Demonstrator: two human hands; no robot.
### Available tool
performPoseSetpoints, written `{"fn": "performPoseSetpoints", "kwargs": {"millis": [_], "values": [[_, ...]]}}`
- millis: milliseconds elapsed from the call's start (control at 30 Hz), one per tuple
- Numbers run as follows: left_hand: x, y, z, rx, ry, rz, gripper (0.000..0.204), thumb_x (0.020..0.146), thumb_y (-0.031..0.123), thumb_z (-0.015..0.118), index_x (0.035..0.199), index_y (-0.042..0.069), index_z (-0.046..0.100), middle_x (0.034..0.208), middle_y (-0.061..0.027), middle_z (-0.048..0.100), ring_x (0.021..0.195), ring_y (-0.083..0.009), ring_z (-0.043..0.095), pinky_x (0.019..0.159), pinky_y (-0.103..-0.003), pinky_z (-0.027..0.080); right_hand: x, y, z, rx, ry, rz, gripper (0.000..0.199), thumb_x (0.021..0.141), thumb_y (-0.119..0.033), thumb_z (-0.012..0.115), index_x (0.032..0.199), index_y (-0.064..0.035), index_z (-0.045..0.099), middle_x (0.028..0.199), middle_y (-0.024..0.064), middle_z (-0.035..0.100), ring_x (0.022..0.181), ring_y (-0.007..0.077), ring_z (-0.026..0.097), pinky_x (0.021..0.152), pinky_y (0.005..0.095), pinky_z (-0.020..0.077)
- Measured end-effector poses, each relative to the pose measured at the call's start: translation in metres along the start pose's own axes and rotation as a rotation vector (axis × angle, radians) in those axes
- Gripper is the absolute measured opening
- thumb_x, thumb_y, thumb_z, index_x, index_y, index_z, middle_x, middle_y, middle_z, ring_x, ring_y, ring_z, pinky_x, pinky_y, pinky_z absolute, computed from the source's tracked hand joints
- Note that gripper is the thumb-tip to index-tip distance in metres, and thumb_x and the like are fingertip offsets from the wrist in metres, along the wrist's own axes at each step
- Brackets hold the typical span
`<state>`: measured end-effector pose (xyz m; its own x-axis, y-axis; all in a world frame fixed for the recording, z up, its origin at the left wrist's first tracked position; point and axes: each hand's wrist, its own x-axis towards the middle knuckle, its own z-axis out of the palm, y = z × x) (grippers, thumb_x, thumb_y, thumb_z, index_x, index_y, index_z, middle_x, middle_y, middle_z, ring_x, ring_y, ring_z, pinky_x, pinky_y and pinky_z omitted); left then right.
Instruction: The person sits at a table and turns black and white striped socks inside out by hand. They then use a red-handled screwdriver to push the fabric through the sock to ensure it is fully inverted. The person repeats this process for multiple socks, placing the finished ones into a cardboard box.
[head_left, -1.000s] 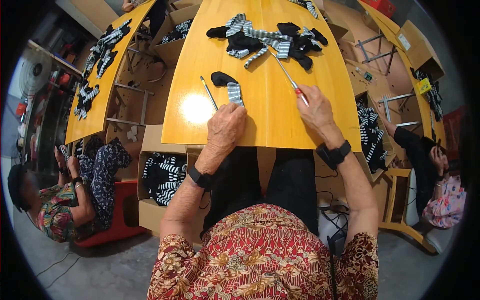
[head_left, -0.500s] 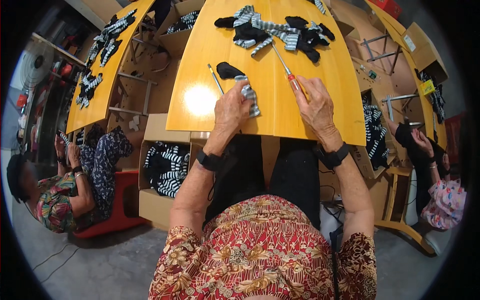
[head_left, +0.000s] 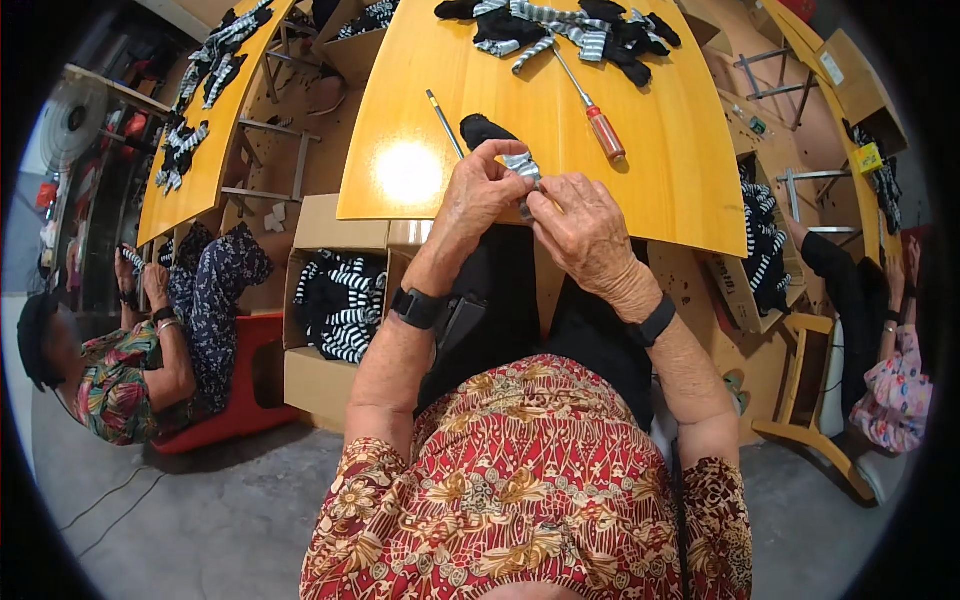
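Both hands meet over the near edge of the yellow table (head_left: 400, 120). A small black sock-like piece with a grey-and-white striped end (head_left: 487, 131) is between them, its black part lying toward the table. My left hand (head_left: 478, 188) is closed on the striped end, thumb and forefinger pinching it. My right hand (head_left: 585, 225) pinches the same striped end from the other side. A screwdriver (head_left: 603, 130) with a red handle lies beyond my right hand. Left of the black piece lies a thin pen-like rod (head_left: 442, 120) with a yellow tip.
A pile of black and striped pieces (head_left: 570, 30) lies at the table's far side. Open cartons of striped pieces stand at left (head_left: 340, 300) and right (head_left: 765, 235). People sit at side tables, one on a red chair (head_left: 240, 380) at left and one at right.
My right hand has let go of the screwdriver, now lying on the table, and has come left to the striped end. My left hand has moved slightly nearer and to the right with the piece.
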<state>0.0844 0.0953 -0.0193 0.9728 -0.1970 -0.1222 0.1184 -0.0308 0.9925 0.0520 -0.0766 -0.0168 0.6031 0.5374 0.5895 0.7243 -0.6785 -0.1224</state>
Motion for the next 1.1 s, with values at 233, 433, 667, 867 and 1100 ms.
{"fn": "performPoseSetpoints", "kwargs": {"millis": [233, 433, 667, 867, 1100], "values": [[-0.005, 0.001, 0.012, -0.132, 0.067, 0.053, 0.038, 0.084, 0.020, 0.070, 0.116, 0.001, 0.058, 0.079, -0.0012, 0.060, 0.070, -0.0076, 0.054, 0.064, -0.022, 0.041, -0.011, 0.005, 0.010, 0.191, 0.192, 0.249, 0.007, 0.079, -0.009, 0.064, 0.085, -0.0046, 0.061, 0.079, 0.0053, 0.061, 0.075, 0.0207, 0.059, 0.063, 0.0308, 0.0470], [-0.029, -0.018, 0.026, -0.031, 0.071, 0.179, 0.023, 0.090, 0.015, 0.065, 0.106, -0.002, 0.063, 0.091, -0.0029, 0.066, 0.079, -0.0094, 0.060, 0.073, -0.024, 0.051, -0.026, 0.006, 0.003, 1.317, 0.218, 1.068, 0.014, 0.087, -0.014, 0.066, 0.091, -0.0008, 0.066, 0.076, 0.0002, 0.064, 0.064, 0.0028, 0.053, 0.058, 0.0182, 0.0423], [-0.051, -0.014, 0.040, 0.114, 0.067, 0.231, 0.022, 0.089, 0.013, 0.067, 0.106, -0.002, 0.066, 0.090, -0.0039, 0.069, 0.083, -0.0085, 0.063, 0.074, -0.023, 0.052, -0.032, -0.009, -0.010, 0.955, 0.123, 0.836, 0.013, 0.089, -0.011, 0.062, 0.092, 0.0009, 0.066, 0.078, 0.0009, 0.063, 0.071, 0.0066, 0.055, 0.064, 0.0223, 0.0450], [-0.061, -0.018, 0.047, 0.411, 0.236, 0.385, 0.019, 0.087, 0.011, 0.068, 0.101, -0.001, 0.069, 0.085, -0.0100, 0.071, 0.077, -0.0125, 0.066, 0.068, -0.026, 0.053, -0.037, -0.014, -0.017, 0.758, 0.081, 0.672, 0.012, 0.086, -0.005, 0.059, 0.093, 0.0033, 0.064, 0.080, 0.0106, 0.063, 0.072, 0.0163, 0.060, 0.067, 0.0286, 0.0479], [-0.066, -0.011, 0.051, 0.436, 0.276, 0.294, 0.015, 0.085, 0.010, 0.061, 0.091, -0.002, 0.067, 0.072, -0.0093, 0.068, 0.067, -0.0132, 0.064, 0.061, -0.027, 0.050, -0.032, -0.024, -0.022, 0.567, 0.138, 0.522, 0.008, 0.077, 0.000, 0.061, 0.084, 0.0016, 0.061, 0.077, 0.0130, 0.060, 0.075, 0.0293, 0.061, 0.067, 0.0355, 0.0488]]}}
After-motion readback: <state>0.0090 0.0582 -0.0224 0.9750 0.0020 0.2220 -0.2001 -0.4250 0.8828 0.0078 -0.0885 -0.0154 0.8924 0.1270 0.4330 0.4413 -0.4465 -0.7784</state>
